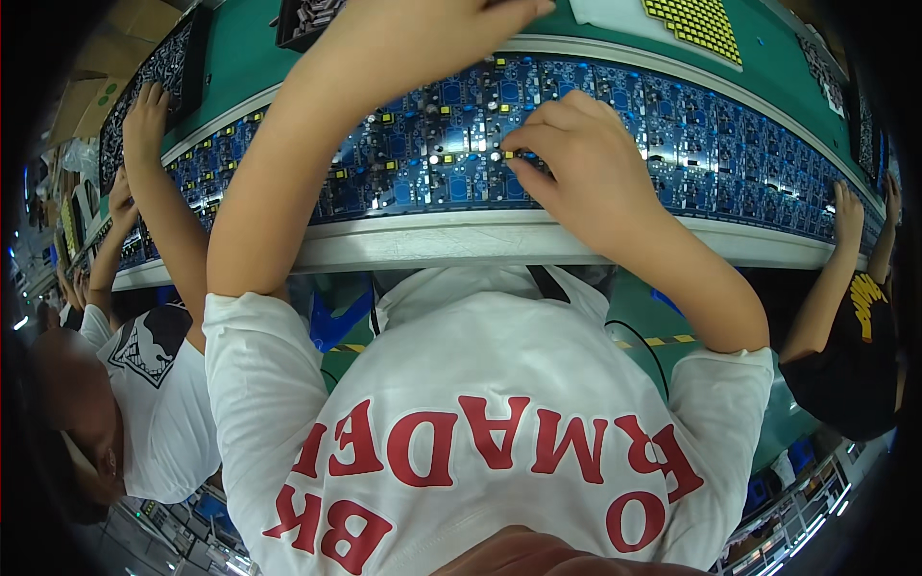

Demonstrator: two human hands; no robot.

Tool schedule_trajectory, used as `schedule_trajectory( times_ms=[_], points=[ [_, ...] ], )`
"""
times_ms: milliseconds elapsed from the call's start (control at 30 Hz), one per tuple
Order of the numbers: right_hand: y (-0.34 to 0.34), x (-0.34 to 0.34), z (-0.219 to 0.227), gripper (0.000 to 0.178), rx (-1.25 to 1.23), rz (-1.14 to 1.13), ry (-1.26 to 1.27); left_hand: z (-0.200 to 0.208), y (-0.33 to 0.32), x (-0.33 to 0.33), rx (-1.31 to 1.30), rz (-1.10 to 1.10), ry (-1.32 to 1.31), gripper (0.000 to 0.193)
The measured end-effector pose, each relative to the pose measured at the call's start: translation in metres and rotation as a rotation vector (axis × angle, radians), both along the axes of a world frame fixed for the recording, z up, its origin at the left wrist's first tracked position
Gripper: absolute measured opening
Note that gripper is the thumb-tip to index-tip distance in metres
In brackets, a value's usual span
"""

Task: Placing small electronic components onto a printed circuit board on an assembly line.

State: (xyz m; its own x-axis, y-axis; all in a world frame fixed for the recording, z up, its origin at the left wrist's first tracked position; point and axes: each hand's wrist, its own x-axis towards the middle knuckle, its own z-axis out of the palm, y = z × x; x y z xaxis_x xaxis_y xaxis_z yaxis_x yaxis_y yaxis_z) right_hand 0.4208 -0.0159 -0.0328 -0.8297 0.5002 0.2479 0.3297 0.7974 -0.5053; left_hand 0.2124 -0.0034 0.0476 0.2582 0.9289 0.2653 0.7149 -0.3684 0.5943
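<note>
Blue circuit boards (403,192) lie under the right hand (591,158); grip's at a yellow component (508,155), can't tell if clamped. Left hand (490,23) cropped, grip unclear. Brushing fingers could tilt components.

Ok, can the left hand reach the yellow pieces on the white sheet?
Likely yes: the left hand is beyond the blue boards, and only green surface and bare white sheet show between it and the yellow pieces.
</note>
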Motion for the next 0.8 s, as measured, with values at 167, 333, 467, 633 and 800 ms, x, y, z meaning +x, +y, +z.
schedule_trajectory(
  times_ms=[167, 333, 467, 633, 800],
  points=[
    [-0.001, -0.001, -0.003, 0.013, -0.007, -0.004, 0.016, 0.000, -0.010, 0.005, -0.163, 0.005, -0.036, 0.018],
    [-0.002, -0.001, -0.006, 0.009, -0.010, 0.010, 0.060, -0.006, -0.012, 0.002, -0.078, -0.065, 0.035, 0.016],
    [-0.002, 0.000, -0.006, 0.010, 0.005, 0.013, 0.053, -0.008, -0.010, -0.002, -0.076, -0.130, 0.062, 0.015],
    [-0.003, 0.001, -0.003, 0.012, 0.080, 0.014, 0.018, -0.010, -0.012, -0.007, -0.253, -0.075, -0.025, 0.015],
    [-0.003, -0.001, -0.003, 0.011, 0.028, -0.002, 0.015, 0.001, -0.011, -0.009, -0.332, -0.080, -0.059, 0.016]
  ],
)
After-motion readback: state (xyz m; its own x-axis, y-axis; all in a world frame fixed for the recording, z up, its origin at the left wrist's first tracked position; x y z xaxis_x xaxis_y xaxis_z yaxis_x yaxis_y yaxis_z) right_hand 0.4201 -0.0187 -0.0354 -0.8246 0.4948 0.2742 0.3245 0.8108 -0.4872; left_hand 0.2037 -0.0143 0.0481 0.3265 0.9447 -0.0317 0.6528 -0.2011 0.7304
